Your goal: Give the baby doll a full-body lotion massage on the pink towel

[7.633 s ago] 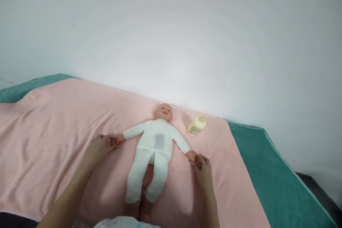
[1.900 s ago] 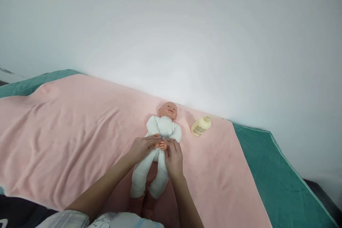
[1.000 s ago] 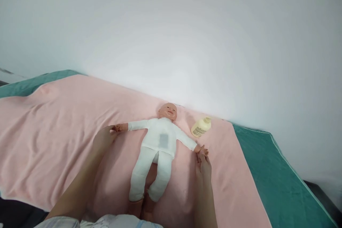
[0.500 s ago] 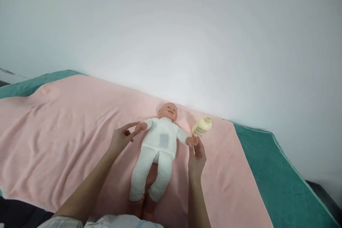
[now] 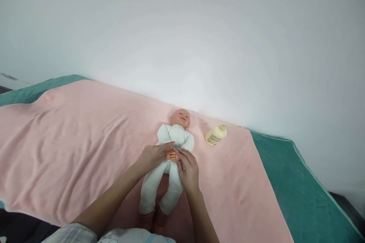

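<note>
Arm-folding step: left hand (image 5: 151,156) and right hand (image 5: 188,167) pinching doll (image 5: 174,136) hands together over belly, doll face-up on blanket (image 5: 71,140), bottle (image 5: 216,135) at two o'clock; gentle outward spread probably next.

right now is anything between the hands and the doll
Nothing visible is. The left hand and right hand already rest on the doll, meeting at its small hands over the belly. The cream bottle lies off to the right on the pink towel, apart from them.
</note>
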The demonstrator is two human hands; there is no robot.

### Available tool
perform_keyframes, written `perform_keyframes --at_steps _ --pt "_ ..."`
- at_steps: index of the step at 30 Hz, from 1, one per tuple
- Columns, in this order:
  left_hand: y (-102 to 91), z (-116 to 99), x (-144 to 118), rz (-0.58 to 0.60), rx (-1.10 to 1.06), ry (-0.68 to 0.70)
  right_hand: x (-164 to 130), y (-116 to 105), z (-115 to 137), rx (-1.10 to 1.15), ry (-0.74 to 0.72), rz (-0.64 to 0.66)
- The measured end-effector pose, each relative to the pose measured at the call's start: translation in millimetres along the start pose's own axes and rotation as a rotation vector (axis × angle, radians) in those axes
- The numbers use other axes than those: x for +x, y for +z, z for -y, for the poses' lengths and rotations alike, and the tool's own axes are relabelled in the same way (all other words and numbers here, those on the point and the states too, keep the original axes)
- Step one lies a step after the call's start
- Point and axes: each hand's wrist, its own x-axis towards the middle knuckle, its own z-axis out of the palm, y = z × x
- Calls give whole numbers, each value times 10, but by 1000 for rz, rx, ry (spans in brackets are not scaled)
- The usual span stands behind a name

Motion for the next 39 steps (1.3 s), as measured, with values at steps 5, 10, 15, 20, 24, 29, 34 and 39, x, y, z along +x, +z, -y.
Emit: perform_keyframes --at_steps 5,10,15,20,24,29,34,39 --pt "-6 -20 2 18 0 -21 -30 38 13 13 48 -10" --pt "-180 9 3 -4 -82 -73 -9 -71 -1 172 229 -91" --pt "-494 192 -112 -188 -86 -291 10 -373 -135 254 614 -303" --pt "-753 537 -262 -301 -21 -455 -101 -627 -415 218 843 -379" --pt "-809 866 -334 -302 98 -530 -230 -731 -625 117 892 -348" --pt "-733 1196 -391 -247 120 -556 -403 -803 -878 49 962 -315" --pt "-692 1288 -393 -181 65 -551 -530 -836 -1060 31 888 -276" --pt "-704 1214 -379 -282 27 -555 -501 -857 -1030 54 954 -235"
